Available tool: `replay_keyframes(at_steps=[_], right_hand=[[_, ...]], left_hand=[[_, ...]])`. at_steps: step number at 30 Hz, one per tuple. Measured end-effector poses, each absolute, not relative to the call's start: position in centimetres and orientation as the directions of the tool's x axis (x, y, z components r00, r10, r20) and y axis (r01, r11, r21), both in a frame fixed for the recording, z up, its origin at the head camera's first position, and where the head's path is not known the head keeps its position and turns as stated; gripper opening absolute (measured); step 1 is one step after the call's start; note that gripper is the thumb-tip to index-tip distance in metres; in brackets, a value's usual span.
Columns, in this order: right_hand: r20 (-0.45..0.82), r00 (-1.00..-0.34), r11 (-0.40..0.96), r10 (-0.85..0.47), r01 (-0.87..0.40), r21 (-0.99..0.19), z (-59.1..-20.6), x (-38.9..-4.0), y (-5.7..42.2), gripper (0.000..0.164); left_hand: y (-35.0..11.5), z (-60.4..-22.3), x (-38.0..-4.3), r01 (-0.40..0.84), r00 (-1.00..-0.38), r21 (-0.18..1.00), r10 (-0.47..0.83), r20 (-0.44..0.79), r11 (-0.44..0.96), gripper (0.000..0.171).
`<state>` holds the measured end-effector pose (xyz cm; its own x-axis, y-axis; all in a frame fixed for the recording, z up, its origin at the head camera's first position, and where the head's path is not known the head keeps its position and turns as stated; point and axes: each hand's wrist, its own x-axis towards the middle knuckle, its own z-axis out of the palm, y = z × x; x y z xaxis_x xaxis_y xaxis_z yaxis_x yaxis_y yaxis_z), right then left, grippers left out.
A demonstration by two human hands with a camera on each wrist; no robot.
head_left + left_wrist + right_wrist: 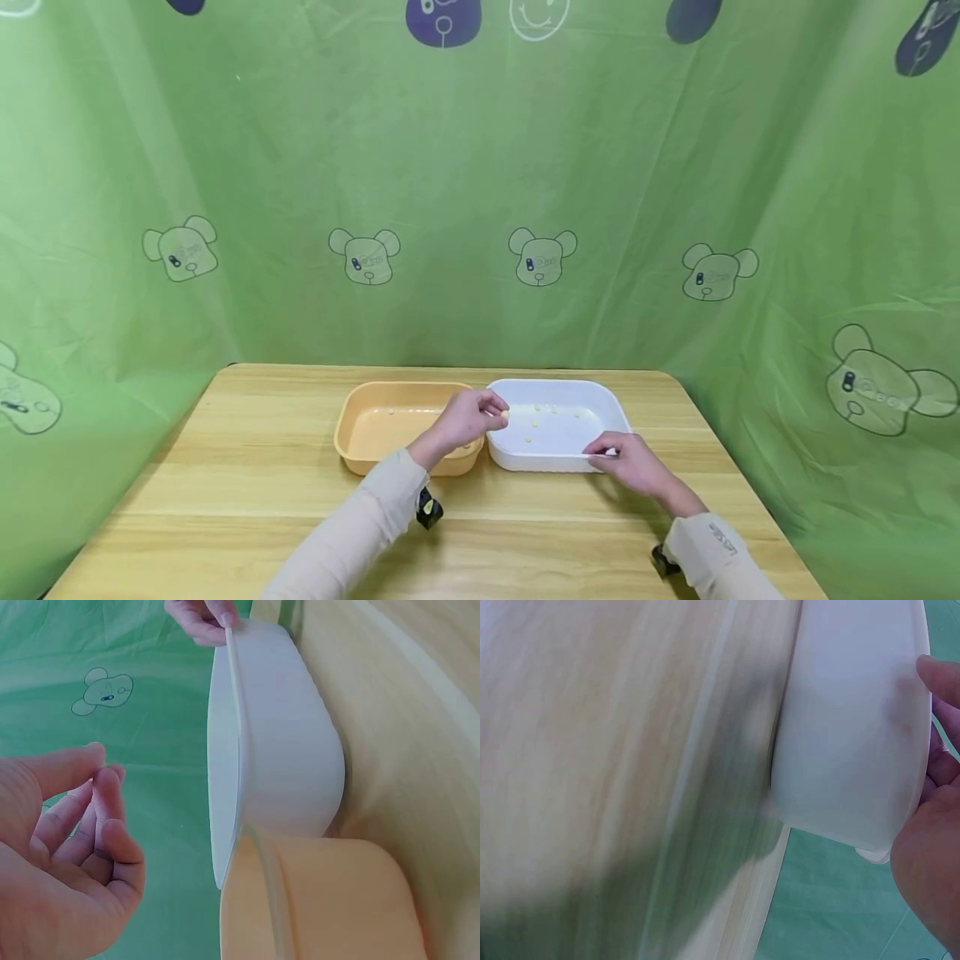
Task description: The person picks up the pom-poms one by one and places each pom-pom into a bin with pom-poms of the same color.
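A small pale yellow piece [505,414] is pinched between the thumb and fingertips of my left hand [463,418]. That hand hovers where two plastic tubs meet, over the left side of the white tub [536,461]. Several similar yellow pieces [528,439] lie scattered on the white tub's floor. My right hand [636,463] grips the near right rim of this tub, thumb outside and fingers inside, as the right wrist view shows. The orange tub [375,467] sits directly to the left, partly hidden by my left hand and forearm, with a few small pieces inside.
Both tubs stand side by side on a light wood table [225,500], toward its far edge. A green curtain [450,317] with printed bear heads hangs behind and along both sides. Black wrist devices [429,508] sit beneath both sleeves.
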<state>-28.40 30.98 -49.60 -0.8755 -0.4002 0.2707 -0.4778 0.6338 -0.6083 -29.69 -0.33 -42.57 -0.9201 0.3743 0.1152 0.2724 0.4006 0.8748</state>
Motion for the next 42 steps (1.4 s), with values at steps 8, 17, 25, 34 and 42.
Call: replay_keyframes(at_steps=[8,17,25,34,42], right_hand=[[0.258,-0.88,0.624,-0.399,-0.466,-0.627,-49.8,-28.6,31.2,0.007],[0.275,-0.876,0.62,-0.397,-0.476,-0.624,-49.9,-28.5,31.1,0.009],[0.276,-0.875,0.624,-0.399,-0.479,-0.618,-49.9,-28.6,31.1,0.009],[0.264,-0.881,0.626,-0.392,-0.466,-0.626,-49.9,-28.5,31.2,0.009],[0.256,-0.883,0.616,-0.393,-0.459,-0.64,-49.7,-28.3,31.2,0.007]], left_hand=[[-0.2,-42.2,-30.5,0.283,-0.917,0.864,0.382,0.116,0.417,0.012],[-0.1,-42.0,-31.6,0.274,-0.922,0.86,0.371,0.108,0.431,0.011],[0.4,-42.0,-32.6,0.292,-0.918,0.829,0.383,0.103,0.477,0.012],[1.1,-42.6,-33.6,0.263,-0.93,0.832,0.359,0.083,0.489,0.014],[1.6,-43.0,-34.0,0.214,-0.944,0.839,0.327,0.046,0.501,0.015]])
